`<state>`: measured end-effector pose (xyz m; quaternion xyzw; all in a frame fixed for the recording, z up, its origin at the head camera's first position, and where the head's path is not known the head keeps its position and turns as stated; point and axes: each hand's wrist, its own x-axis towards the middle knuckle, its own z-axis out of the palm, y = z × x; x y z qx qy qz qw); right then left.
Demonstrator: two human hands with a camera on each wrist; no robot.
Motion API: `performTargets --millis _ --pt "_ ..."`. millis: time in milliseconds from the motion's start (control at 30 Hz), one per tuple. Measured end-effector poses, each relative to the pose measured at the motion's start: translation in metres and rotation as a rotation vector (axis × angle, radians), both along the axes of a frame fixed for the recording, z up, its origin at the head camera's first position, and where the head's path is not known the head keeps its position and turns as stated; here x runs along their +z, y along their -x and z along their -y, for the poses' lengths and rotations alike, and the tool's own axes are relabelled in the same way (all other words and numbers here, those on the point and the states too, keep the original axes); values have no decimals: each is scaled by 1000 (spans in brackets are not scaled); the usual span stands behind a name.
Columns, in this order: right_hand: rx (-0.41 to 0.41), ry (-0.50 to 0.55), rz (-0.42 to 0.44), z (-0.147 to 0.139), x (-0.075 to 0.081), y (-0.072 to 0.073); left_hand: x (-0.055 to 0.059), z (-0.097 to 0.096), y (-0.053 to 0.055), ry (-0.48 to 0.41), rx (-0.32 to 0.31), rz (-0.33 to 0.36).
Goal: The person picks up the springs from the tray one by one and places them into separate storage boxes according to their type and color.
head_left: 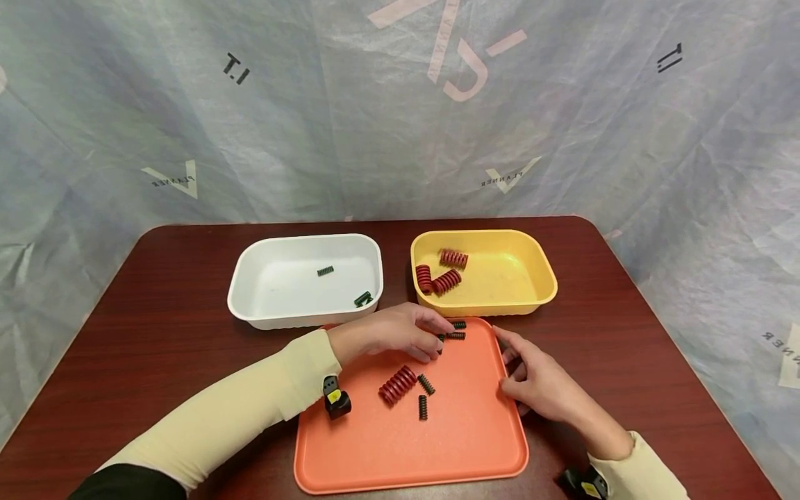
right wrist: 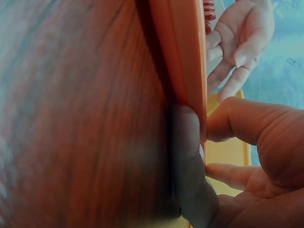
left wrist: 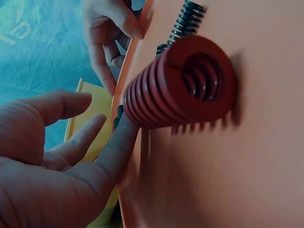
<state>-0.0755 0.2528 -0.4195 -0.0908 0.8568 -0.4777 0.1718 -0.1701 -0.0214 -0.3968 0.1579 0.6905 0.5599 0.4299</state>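
My left hand (head_left: 400, 332) reaches over the far part of the orange tray (head_left: 462, 437), its fingers spread beside a small dark coil spring (head_left: 441, 339). Whether a fingertip touches that spring, I cannot tell. Two more dark springs lie just beyond: one spring (head_left: 459, 325) behind another spring (head_left: 457, 336). Nearer me on the tray are a large red coil spring (head_left: 398, 385), a tilted dark spring (head_left: 426, 383) and a dark spring (head_left: 423, 407). At the tray's right edge, my right hand (head_left: 542, 380) grips the rim, with fingers (right wrist: 187, 137) on both sides of it.
Behind the tray, a white bin (head_left: 275, 278) holds a few small dark springs (head_left: 325, 271). To its right, a yellow bin (head_left: 531, 278) contains red springs (head_left: 447, 281) on its left side. Both bins stand on the dark red wooden table (head_left: 156, 312); a printed curtain hangs behind.
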Motion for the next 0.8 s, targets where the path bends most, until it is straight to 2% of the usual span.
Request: performTargets --millis 300,433,800 --pt "1 11 6 0 1 1 0 1 0 75 6 -65" --pt "-1 10 2 0 2 1 0 0 0 90 -12 -92" --pt "-11 -4 5 1 1 0 -2 -11 -1 217 -74 -281"
